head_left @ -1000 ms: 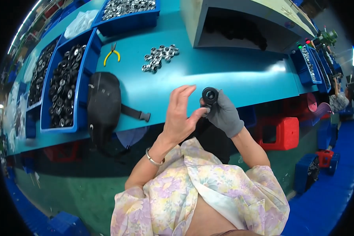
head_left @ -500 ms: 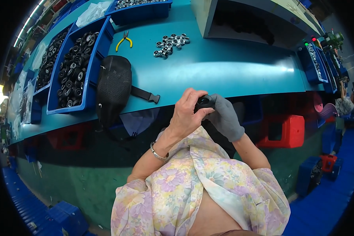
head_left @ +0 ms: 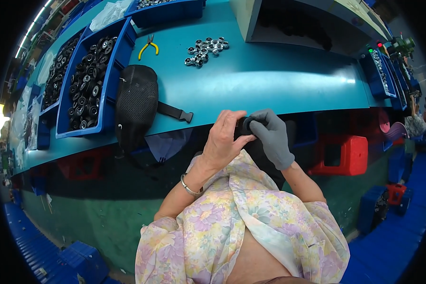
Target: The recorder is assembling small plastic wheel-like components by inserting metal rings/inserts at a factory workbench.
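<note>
Teal bench [head_left: 288, 92] ahead, a worker's bare left hand [head_left: 224, 138] and grey-gloved right hand [head_left: 273, 141] share a narrow grip on a black ring-shaped part [head_left: 244, 125]; the right has just curled in, apparently steadying it between both.

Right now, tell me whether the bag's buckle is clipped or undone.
Undone: the buckle sits at the loose end of the strap on the table, with no matching half joined to it.

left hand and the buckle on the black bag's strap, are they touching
Apart. The head view shows teal tabletop between the buckle and the left hand.
</note>
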`<action>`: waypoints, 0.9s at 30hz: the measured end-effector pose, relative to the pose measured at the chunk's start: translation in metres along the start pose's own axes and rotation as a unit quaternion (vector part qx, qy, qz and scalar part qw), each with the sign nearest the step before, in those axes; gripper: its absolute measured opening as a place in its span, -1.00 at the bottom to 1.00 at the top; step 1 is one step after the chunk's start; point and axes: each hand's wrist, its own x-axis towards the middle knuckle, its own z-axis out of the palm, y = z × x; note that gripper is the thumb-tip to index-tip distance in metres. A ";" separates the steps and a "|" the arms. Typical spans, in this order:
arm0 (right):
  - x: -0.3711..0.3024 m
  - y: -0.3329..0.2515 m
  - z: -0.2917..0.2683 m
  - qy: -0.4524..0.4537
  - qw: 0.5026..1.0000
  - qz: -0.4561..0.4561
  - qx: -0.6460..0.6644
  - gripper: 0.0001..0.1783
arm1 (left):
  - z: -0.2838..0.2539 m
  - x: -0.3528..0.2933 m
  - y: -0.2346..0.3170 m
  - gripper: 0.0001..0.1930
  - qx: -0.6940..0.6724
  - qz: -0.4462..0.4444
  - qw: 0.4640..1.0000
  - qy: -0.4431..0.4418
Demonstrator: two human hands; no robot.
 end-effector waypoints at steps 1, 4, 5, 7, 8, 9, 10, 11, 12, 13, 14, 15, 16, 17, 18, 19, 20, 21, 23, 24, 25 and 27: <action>-0.001 0.000 0.000 -0.011 0.999 0.002 0.041 -0.84 | -0.001 0.000 0.001 -0.41 0.000 0.000 1.000 0.000; 0.000 0.009 -0.002 -0.025 0.992 0.041 0.116 -0.83 | -0.002 0.002 0.001 -0.42 -0.055 -0.006 0.998 -0.004; 0.001 0.011 -0.002 -0.028 0.985 0.076 0.150 -0.82 | -0.002 0.002 0.000 -0.43 -0.057 0.002 0.998 0.002; 0.000 0.006 -0.001 -0.038 0.989 0.073 0.124 -0.80 | -0.002 0.002 -0.004 -0.44 -0.059 0.008 0.998 0.009; 0.000 0.003 0.000 -0.048 0.992 0.071 0.098 -0.78 | -0.002 0.002 -0.006 -0.44 -0.027 0.029 0.999 0.011; 0.000 -0.001 0.001 -0.050 0.991 0.071 0.098 -0.78 | -0.002 0.001 -0.008 -0.44 0.005 0.050 0.999 0.013; 0.000 -0.004 0.003 -0.055 0.996 0.050 0.052 -0.76 | -0.002 0.001 -0.007 -0.44 0.004 0.049 0.999 0.013; -0.001 -0.006 0.004 -0.061 0.998 0.028 0.006 -0.75 | -0.002 0.001 -0.007 -0.43 0.015 0.050 0.999 -0.002; -0.001 -0.003 0.004 -0.060 0.998 0.030 0.006 -0.75 | -0.002 0.001 -0.006 -0.43 0.025 0.050 0.998 -0.018; 0.000 0.001 0.004 -0.062 0.995 0.052 0.054 -0.73 | -0.002 0.001 -0.006 -0.43 0.024 0.050 0.998 -0.018; 0.000 0.004 0.004 -0.064 0.990 0.075 0.102 -0.72 | -0.001 0.000 -0.005 -0.42 0.008 0.038 0.999 -0.017; -0.001 0.007 0.003 -0.064 0.990 0.075 0.102 -0.72 | -0.001 -0.001 -0.005 -0.41 -0.008 0.026 1.000 -0.016; -0.002 0.009 0.003 -0.088 0.971 0.085 0.207 -0.70 | 0.000 -0.001 -0.005 -0.41 -0.009 0.025 1.000 -0.016; -0.003 0.012 0.002 -0.111 0.940 0.094 0.309 -0.69 | 0.000 0.000 -0.005 -0.41 -0.027 0.024 0.999 -0.008; -0.002 0.018 0.002 -0.111 0.940 0.094 0.308 -0.69 | -0.001 0.000 -0.004 -0.40 -0.045 0.022 0.999 0.001; -0.001 0.025 0.000 -0.147 0.924 0.094 0.340 -0.68 | -0.002 0.000 -0.002 -0.40 -0.046 0.021 0.999 0.000; -0.001 0.029 -0.001 -0.182 0.906 0.094 0.370 -0.67 | -0.004 0.001 0.000 -0.41 -0.085 -0.026 0.996 -0.024; 0.000 0.032 -0.001 -0.181 0.907 0.094 0.370 -0.67 | -0.005 0.001 0.001 -0.42 -0.125 -0.073 0.988 -0.048; 0.000 0.035 0.002 -0.189 0.867 0.148 0.436 -0.69 | -0.005 0.001 -0.002 -0.44 -0.095 -0.067 0.992 -0.042; 0.001 0.034 0.001 -0.190 0.867 0.149 0.436 -0.69 | -0.005 0.001 -0.004 -0.47 -0.066 -0.059 0.995 -0.037; 0.002 0.032 0.000 -0.162 0.899 0.148 0.380 -0.69 | -0.006 0.000 -0.007 -0.47 -0.065 -0.061 0.995 -0.035; 0.004 0.022 0.003 -0.092 0.939 0.155 0.293 -0.68 | -0.006 -0.003 -0.013 -0.51 0.029 -0.006 1.000 -0.002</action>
